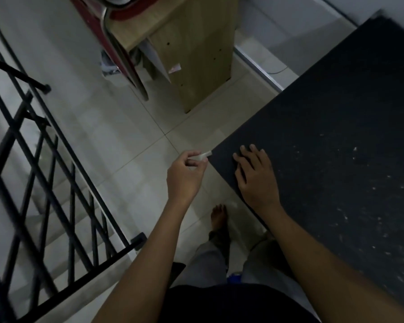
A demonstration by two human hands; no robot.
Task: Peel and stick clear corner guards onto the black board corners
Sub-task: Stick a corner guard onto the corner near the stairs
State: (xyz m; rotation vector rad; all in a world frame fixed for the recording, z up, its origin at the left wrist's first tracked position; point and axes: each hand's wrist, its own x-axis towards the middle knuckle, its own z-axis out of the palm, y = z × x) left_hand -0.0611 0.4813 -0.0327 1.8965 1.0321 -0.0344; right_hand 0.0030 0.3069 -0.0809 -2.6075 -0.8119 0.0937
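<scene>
Left hand [186, 176] pinches a clear corner guard [204, 155] at the black board [324, 136] corner; right hand [257, 176] lies flat, fingers straight. Guard appears light, flexible; best held by its edges.

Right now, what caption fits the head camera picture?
Left hand pinches a small clear corner guard at the flat black board corner; right hand presses.

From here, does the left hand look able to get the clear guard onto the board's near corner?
Probably yes. The left hand pinches the clear guard right beside the black board corner, with nothing between them, and the right hand lies flat behind the corner, leaving it uncovered.
</scene>
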